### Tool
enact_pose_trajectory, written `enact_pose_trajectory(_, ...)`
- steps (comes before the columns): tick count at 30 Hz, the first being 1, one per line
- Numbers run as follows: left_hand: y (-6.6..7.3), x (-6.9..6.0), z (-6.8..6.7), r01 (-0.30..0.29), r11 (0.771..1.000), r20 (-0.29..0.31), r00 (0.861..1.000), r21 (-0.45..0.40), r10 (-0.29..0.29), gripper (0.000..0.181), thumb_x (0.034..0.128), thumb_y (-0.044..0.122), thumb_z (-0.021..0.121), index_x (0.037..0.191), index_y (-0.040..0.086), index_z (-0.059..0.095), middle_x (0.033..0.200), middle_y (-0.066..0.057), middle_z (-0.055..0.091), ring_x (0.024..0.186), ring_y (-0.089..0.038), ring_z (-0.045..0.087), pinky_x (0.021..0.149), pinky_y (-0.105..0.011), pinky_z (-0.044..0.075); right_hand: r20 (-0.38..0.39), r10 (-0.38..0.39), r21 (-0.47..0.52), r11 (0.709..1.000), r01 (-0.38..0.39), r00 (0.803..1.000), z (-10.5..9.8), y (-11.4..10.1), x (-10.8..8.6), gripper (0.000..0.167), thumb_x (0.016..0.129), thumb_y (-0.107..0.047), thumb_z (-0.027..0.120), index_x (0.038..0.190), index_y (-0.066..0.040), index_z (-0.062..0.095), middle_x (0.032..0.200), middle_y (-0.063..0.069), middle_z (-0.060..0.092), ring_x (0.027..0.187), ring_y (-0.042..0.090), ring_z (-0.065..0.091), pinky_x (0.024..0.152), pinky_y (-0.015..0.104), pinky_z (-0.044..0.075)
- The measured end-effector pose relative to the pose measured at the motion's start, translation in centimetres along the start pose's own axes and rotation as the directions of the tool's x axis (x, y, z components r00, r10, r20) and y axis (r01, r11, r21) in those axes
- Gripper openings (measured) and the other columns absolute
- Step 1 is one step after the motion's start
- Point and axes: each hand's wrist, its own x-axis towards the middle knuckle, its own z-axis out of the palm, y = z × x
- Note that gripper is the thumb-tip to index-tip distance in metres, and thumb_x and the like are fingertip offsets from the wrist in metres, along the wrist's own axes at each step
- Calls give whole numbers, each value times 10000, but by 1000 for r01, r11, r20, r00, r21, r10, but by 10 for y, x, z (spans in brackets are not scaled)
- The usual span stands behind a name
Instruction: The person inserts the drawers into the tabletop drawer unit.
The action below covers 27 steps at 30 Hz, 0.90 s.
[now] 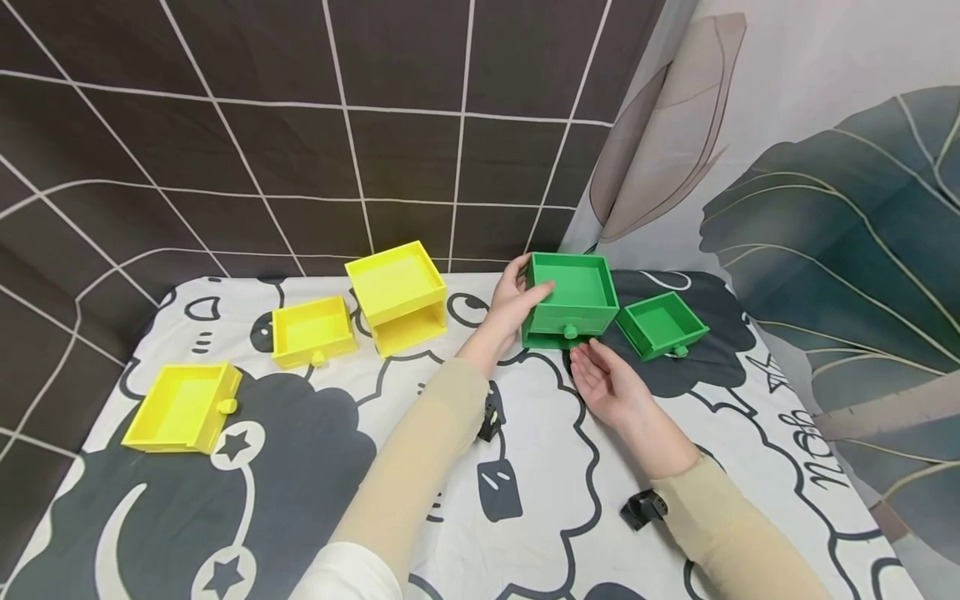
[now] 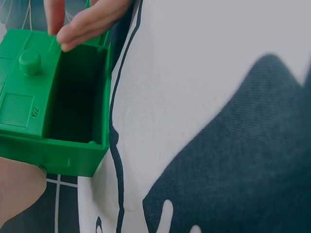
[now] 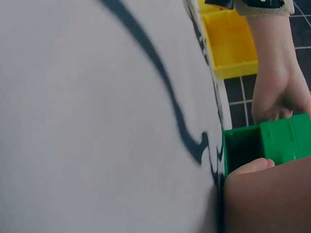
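Head view gives me the clearest look: the left hand [image 1: 516, 302] has hold of the green cabinet [image 1: 576, 279], thumb over the top rim, fingers round the side. It's standing on the printed sheet [image 1: 540, 437], to the right of the yellow cabinet [image 1: 397, 287].

The right hand [image 1: 611, 383] isn't gripping anything that I can see. Palm's turned up, fingers loosely bent, down by the front below the knob [image 1: 571, 331]. Left wrist view puts those fingertips right by the edge of the drawer front, but I can't tell if they touch.

My read: the step in hand is getting the upper drawer [image 2: 19, 107] to sit right. It's in the top bay, over a lower slot [image 2: 77, 97] with no drawer I can make out. Can't tell if it's fully home.

Tips, fwiw: brace the cabinet firmly from behind, since light plastic would probably skate on fabric. Push dead straight with flat fingers near the knob, so 1 side doesn't lead and jam. Go easy with that thumb too; squeezing the top might make it bind.

The loose green drawer [image 1: 662, 322] is just beside the cabinet, and 2 yellow drawers [image 1: 180, 408] lie off to the left.
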Motion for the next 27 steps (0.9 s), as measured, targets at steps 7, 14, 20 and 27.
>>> enact_pose_trajectory(7, -1, 1, -1, -6, 1000, 12, 1000, -16, 6, 731, 980, 46, 686, 1631, 65, 355, 1652, -167, 426, 1565, -289, 396, 1332, -364, 323, 10, 22, 28, 999, -22, 1000, -18, -9, -5, 292, 1094, -224, 579, 925, -50, 741, 930, 57, 794, 869, 127, 777, 905, 205, 625)
enact_pose_trajectory(14, 0, 1, 0, 1, 1000, 14, 1000, -15, 0, 726, 982, 44, 684, 1631, 77, 360, 1654, -159, 426, 1566, -288, 397, 1327, -371, 334, 3, 31, 42, 999, -31, 1000, -29, -18, -10, 314, 1094, -238, 576, 919, -46, 753, 933, 52, 798, 870, 128, 782, 892, 209, 629)
enact_pose_trajectory(20, 0, 2, 0, 7, 1000, 13, 1000, -22, -7, 734, 978, 48, 687, 1633, 82, 358, 1660, -152, 420, 1567, -283, 396, 1328, -361, 331, -2, 36, 38, 999, -36, 999, -38, -24, -14, 324, 1095, -235, 583, 909, -37, 760, 913, 71, 805, 863, 141, 789, 902, 212, 631)
enact_pose_trajectory(27, 0, 1, -1, 11, 1000, 16, 1000, -22, -11, 733, 978, 47, 688, 1632, 82, 359, 1661, -147, 420, 1573, -273, 388, 1328, -349, 327, -13, 36, 47, 998, -35, 999, -50, -33, -20, 310, 1094, -236, 590, 933, -33, 760, 926, 79, 806, 875, 152, 798, 925, 208, 631)
